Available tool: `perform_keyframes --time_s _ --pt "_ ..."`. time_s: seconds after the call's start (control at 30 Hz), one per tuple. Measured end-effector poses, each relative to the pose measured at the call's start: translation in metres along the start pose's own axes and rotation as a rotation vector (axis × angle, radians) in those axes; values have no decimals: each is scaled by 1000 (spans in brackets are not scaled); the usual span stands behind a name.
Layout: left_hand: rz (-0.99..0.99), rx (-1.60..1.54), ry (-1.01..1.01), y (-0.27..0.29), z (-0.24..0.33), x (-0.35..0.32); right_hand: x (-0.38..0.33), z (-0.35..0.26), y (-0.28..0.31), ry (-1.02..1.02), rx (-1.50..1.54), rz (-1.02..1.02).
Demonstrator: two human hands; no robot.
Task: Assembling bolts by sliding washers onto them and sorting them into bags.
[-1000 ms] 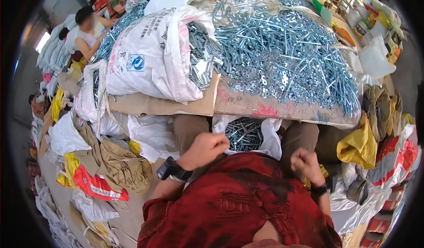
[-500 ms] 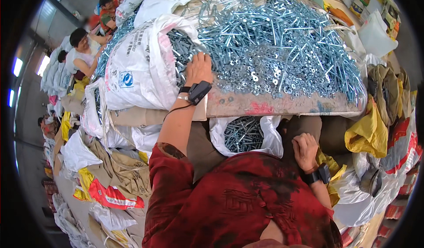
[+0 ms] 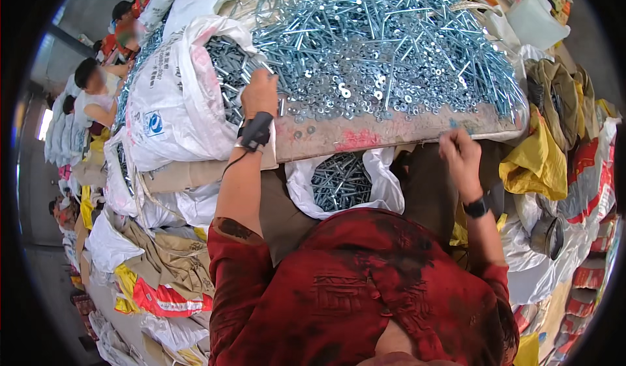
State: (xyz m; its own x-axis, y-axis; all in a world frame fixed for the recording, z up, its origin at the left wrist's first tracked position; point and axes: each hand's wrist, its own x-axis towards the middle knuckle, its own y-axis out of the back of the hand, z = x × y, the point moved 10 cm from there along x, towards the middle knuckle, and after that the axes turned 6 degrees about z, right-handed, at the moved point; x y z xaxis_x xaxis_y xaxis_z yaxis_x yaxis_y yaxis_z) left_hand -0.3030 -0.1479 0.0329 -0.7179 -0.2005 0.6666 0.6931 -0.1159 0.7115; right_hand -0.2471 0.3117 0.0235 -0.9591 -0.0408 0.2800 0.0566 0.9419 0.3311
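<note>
My left hand [image 3: 259, 94] is at the mouth of a white woven sack [image 3: 166, 99], which lies on its side and is full of grey metal bolts [image 3: 225, 66]. Its fingers are curled closed; what they hold, if anything, is hidden. Beside it spreads a heap of long shiny bolts [image 3: 404, 24] with many loose washers [image 3: 365, 92] along its near side. My right hand [image 3: 462, 161] hovers by the table's front edge [image 3: 417, 131], fingers bent inward, and I cannot see anything in them. Between my legs sits an open white bag [image 3: 300, 187] holding dark bolts [image 3: 342, 182].
Yellow sacks [image 3: 538, 161] and brown cloth sacks [image 3: 554, 92] crowd the right side. A round metal tin [image 3: 546, 237] stands below them. At left lie crumpled sacks [image 3: 166, 252]. Further off, co-workers [image 3: 98, 92] sit along the same heap.
My right hand has risen from my lap toward the table edge. My left hand has turned and curled at the sack mouth. The whole view has shifted slightly.
</note>
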Motion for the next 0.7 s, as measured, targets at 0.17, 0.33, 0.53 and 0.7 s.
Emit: perform_keyframes --time_s 0.17,0.33,0.53,0.7 --pt "-78 -1248 901 -2 -32 -8 56 -23 -30 126 6 -46" --pt "-128 -1483 896 27 -18 -8 63 -58 -118 666 -609 -232" --pt "-309 120 10 31 18 -45 57 -55 -145 813 -863 -321" --pt "-414 148 7 13 34 -55 55 -94 -119 953 -685 -84"
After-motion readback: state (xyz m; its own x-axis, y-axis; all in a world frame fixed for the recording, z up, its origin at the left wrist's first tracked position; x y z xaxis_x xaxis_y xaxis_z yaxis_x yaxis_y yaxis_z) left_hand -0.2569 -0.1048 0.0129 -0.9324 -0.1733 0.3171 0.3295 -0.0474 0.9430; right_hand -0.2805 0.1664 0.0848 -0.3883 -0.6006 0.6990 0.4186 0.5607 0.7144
